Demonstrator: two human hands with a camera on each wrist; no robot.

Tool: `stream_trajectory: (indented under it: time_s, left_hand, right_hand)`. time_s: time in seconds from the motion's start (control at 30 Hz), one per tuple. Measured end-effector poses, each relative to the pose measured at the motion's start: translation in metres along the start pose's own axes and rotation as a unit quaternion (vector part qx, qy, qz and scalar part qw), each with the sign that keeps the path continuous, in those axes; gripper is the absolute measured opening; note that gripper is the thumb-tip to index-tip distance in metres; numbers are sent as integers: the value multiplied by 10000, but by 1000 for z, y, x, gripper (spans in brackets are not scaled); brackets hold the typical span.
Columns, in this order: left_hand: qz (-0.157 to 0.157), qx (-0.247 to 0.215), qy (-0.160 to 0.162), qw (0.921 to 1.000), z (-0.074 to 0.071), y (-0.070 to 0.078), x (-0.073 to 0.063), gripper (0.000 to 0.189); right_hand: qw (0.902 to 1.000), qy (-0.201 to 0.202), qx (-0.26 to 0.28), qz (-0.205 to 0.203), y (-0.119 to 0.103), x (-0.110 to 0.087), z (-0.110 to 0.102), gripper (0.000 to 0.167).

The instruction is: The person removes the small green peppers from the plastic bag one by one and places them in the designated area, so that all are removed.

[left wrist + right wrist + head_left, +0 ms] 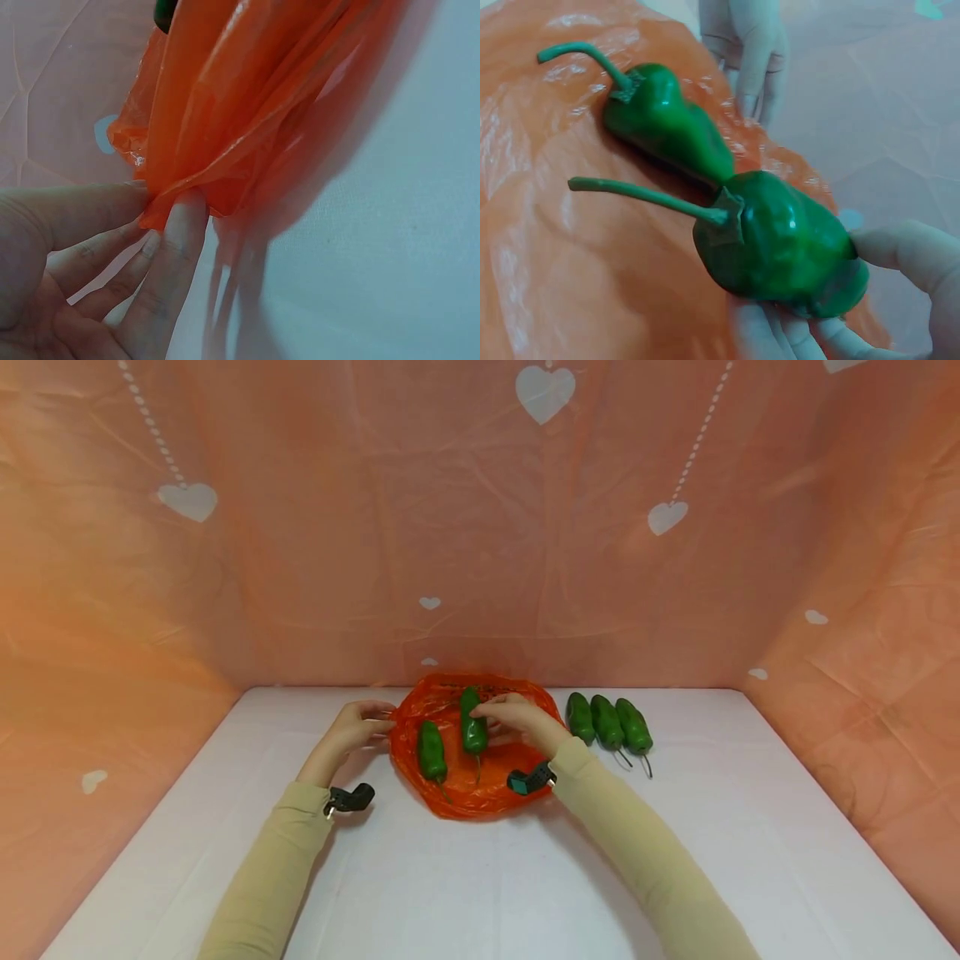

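Note:
An orange-red plastic bag lies spread on the white table. At its left edge my left hand pinches the film; the left wrist view shows thumb and fingertips on a gathered fold of the bag. My right hand holds a green pepper over the bag, thumb on one side and fingers beneath, its stem toward me. Left of it, another green pepper rests on the bag; in the right wrist view this pepper lies just beyond the held one.
Right of the bag, three more green peppers lie side by side on the white table. Orange cloth with white hearts hangs behind and along both sides. Each wrist carries a small black camera.

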State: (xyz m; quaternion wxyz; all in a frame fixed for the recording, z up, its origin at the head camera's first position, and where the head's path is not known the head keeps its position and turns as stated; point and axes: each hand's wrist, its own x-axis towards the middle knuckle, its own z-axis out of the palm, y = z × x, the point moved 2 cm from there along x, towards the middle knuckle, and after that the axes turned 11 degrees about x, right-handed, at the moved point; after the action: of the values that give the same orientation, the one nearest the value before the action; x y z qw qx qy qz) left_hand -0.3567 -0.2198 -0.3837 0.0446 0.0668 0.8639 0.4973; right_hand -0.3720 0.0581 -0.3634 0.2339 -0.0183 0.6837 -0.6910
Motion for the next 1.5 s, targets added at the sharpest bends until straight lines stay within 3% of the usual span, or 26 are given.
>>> stream_trajectory:
  time_s: [0.67,1.5]
  left_hand:
    - [-29,276,80,9996,-4,1,-1,41]
    - [-88,208,57,9997,0,-1,2,40]
  right_hand:
    - [9997,101,40,-224,-36,-23,-21,55]
    - [9975,-54,-366,-606,-39,-48,-59,54]
